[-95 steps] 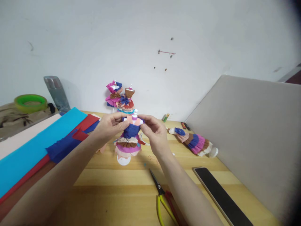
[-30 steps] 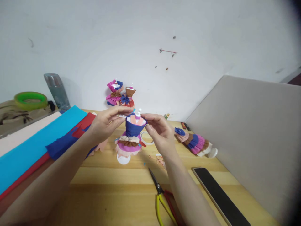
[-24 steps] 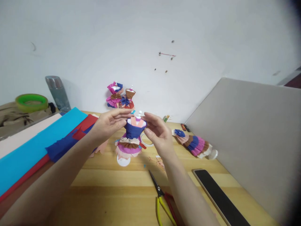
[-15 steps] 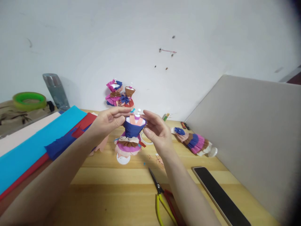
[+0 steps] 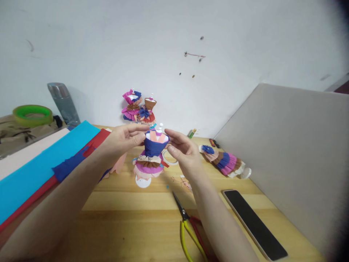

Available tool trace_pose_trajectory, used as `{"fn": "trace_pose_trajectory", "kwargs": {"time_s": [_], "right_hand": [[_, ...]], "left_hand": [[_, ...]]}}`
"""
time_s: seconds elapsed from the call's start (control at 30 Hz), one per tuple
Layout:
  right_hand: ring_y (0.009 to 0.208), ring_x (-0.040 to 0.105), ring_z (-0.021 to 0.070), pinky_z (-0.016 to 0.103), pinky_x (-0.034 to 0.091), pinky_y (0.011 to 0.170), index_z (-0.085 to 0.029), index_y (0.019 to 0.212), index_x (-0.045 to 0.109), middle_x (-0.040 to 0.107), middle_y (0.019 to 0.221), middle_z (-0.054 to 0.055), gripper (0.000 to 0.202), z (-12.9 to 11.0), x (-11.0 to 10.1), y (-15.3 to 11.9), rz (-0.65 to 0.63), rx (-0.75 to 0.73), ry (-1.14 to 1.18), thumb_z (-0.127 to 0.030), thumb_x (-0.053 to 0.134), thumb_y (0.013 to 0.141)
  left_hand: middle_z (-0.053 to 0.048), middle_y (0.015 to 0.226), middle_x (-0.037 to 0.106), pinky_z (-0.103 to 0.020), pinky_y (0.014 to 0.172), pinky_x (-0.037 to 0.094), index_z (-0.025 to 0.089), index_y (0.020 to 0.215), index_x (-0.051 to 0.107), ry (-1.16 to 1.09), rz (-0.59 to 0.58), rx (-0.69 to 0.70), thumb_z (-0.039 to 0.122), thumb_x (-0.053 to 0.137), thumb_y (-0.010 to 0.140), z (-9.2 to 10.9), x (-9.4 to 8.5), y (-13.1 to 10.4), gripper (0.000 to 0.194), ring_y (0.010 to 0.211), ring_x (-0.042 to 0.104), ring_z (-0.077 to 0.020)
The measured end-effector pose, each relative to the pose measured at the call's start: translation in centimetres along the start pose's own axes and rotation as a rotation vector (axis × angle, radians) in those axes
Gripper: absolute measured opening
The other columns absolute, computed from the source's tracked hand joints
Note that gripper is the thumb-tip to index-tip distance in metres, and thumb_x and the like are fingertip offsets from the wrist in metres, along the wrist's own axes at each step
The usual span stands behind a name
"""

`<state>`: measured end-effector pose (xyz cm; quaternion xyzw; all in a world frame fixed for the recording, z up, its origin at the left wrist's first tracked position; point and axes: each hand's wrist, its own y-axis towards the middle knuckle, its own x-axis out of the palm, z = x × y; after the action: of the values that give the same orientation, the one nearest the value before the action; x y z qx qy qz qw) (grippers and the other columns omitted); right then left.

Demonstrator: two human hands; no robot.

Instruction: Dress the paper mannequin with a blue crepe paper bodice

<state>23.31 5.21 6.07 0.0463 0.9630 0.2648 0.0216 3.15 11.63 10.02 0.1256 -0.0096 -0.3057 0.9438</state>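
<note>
A small white mannequin [image 5: 159,133] wears a crepe-paper dress with a dark blue bodice [image 5: 155,148], peach straps, and a ruffled skirt in cream, brown, magenta and peach. It leans to the right, its round white base [image 5: 143,181] low over the table. My left hand [image 5: 127,137] grips the bodice's left edge, thumb in front and fingers behind. At the opposite edge, my right hand [image 5: 184,147] curves around the bodice, its fingertips partly hidden behind it. Scissors [image 5: 184,214] with yellow and red handles lie in front, near my right forearm.
Folded crepe paper [image 5: 51,153] covers the left side, near a bottle [image 5: 63,103] and a tape roll [image 5: 32,115]. Two dressed mannequins [image 5: 139,109] stand by the wall; another [image 5: 225,163] lies at right. A phone [image 5: 255,223] lies beside a grey panel [image 5: 294,153]. Paper scraps [image 5: 185,183] lie mid-table.
The bodice has tipped slightly, showing more of its top opening, while both hands stay at its sides. The whole view has shifted a little.
</note>
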Motion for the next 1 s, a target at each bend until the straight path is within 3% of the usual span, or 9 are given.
{"fn": "trace_pose_trajectory", "kwargs": {"time_s": [0.1, 0.3, 0.57, 0.8, 1.0], "right_hand": [[0.101, 0.069, 0.0216, 0.041, 0.058, 0.089, -0.029, 0.116, 0.068, 0.073, 0.115, 0.005, 0.043, 0.1, 0.0, 0.1, -0.021, 0.011, 0.033, -0.044, 0.077, 0.076], [0.104, 0.069, 0.0237, 0.043, 0.055, 0.093, -0.027, 0.113, 0.070, 0.073, 0.116, 0.006, 0.045, 0.4, 0.2, 0.1, -0.022, 0.043, 0.012, -0.045, 0.079, 0.074], [0.098, 0.070, 0.0240, 0.042, 0.057, 0.088, -0.026, 0.105, 0.073, 0.076, 0.106, 0.004, 0.035, 0.2, 0.4, 0.0, -0.095, 0.085, 0.053, -0.047, 0.075, 0.077], [0.102, 0.068, 0.0249, 0.041, 0.056, 0.090, -0.026, 0.108, 0.071, 0.074, 0.110, 0.004, 0.041, -0.1, 0.4, -0.1, -0.167, 0.123, 0.064, -0.052, 0.073, 0.077], [0.102, 0.068, 0.0252, 0.039, 0.057, 0.086, -0.026, 0.111, 0.069, 0.072, 0.112, 0.005, 0.043, -0.4, 0.5, -0.4, -0.183, 0.099, 0.012, -0.054, 0.071, 0.079]], "left_hand": [[-0.014, 0.108, 0.075, -0.040, 0.091, 0.056, 0.017, 0.121, 0.067, -0.055, -0.092, -0.038, 0.038, 0.078, 0.073, -0.1, 0.0, 0.1, 0.053, 0.105, 0.069, -0.0291], [-0.017, 0.115, 0.072, -0.040, 0.087, 0.058, 0.014, 0.129, 0.061, -0.062, -0.124, -0.027, 0.026, 0.084, 0.062, -0.9, 0.3, 0.4, 0.072, 0.108, 0.068, -0.0316], [-0.013, 0.107, 0.075, -0.038, 0.084, 0.060, 0.015, 0.124, 0.063, -0.050, -0.076, -0.046, 0.031, 0.083, 0.063, -0.6, 1.1, 0.3, 0.066, 0.102, 0.070, -0.0309], [-0.006, 0.082, 0.077, -0.038, 0.075, 0.062, 0.018, 0.109, 0.072, -0.017, -0.106, -0.068, 0.041, 0.081, 0.065, -0.5, 1.3, 0.1, 0.051, 0.094, 0.073, -0.0325], [-0.009, 0.094, 0.077, -0.036, 0.079, 0.060, 0.017, 0.114, 0.067, -0.093, -0.124, -0.081, 0.041, 0.083, 0.064, -0.8, 0.7, 0.6, 0.058, 0.090, 0.073, -0.0282]]}}
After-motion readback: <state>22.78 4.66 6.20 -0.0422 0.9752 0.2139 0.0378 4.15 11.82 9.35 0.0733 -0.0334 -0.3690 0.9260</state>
